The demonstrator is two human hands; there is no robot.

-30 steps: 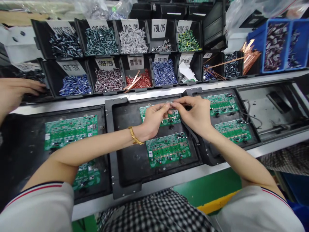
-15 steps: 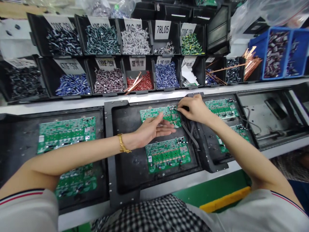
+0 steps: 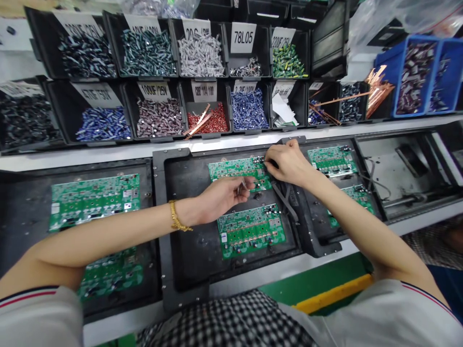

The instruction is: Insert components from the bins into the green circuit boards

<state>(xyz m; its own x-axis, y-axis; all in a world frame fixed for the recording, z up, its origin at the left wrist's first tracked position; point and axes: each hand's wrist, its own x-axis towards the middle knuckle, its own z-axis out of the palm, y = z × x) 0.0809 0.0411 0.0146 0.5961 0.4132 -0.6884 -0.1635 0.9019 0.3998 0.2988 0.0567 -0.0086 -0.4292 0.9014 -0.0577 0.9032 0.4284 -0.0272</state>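
- the lower green board [image 3: 251, 233] lies in the black tray [image 3: 191, 258], tray floor stretching from its left edge to the left wall.
- my left hand [image 3: 226, 196] hangs over the near edge of the upper green board [image 3: 235, 167], fingers curled narrowly round small parts [image 3: 243, 184].
- my right hand [image 3: 287, 163] sits at that board's far right corner, cramped against the tray's right wall; i cannot tell whether its fingertips pinch anything.
- beyond the pale strip [image 3: 217, 142], component bins [image 3: 235, 61] stand in rows.
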